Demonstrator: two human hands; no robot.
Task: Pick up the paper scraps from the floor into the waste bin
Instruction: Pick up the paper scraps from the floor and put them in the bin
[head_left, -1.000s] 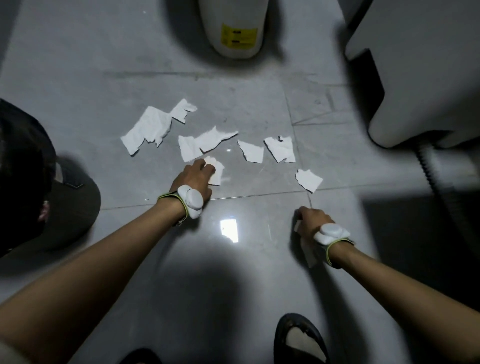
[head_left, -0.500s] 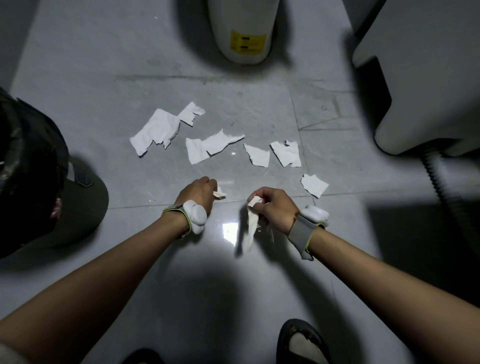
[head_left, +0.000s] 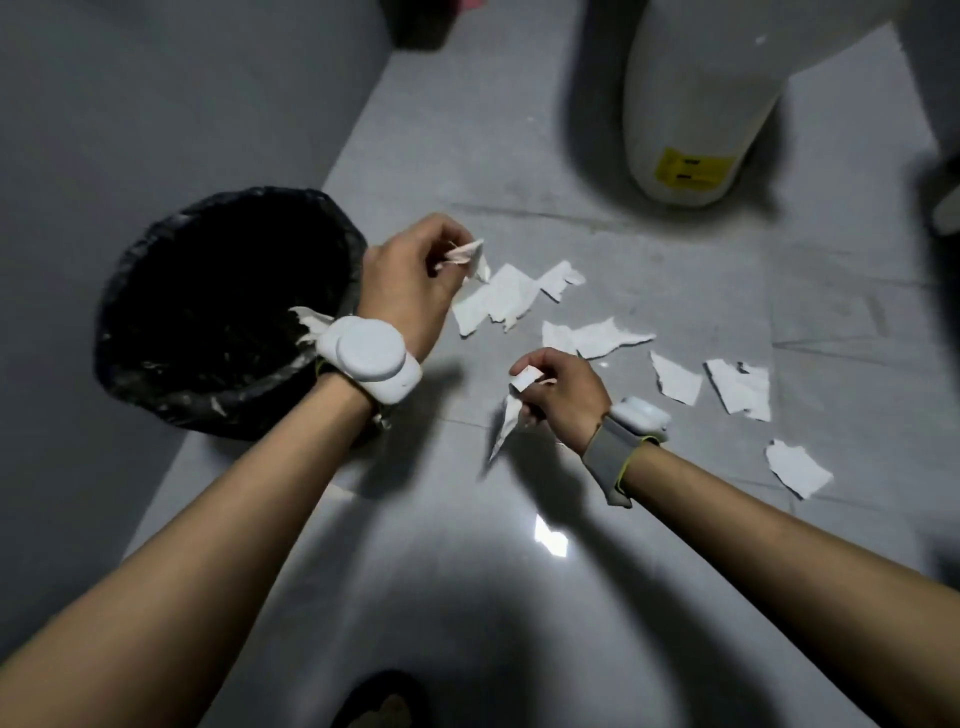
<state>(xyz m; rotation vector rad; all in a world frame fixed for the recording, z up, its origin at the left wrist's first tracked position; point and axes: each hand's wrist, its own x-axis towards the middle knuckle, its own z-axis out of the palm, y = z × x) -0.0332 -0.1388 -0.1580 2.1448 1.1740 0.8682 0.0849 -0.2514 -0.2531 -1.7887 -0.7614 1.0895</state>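
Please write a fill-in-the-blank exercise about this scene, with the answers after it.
1. The waste bin is lined with a ____ bag.
2. The left hand pinches a paper scrap to the ____ of the bin.
3. The loose scraps lie on the ____.
4. The white cylinder bears a ____ label.
Missing words: black; right; floor; yellow.

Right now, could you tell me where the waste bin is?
In the head view the waste bin stands at the left by the wall, right beside the left hand, which pinches a paper scrap.
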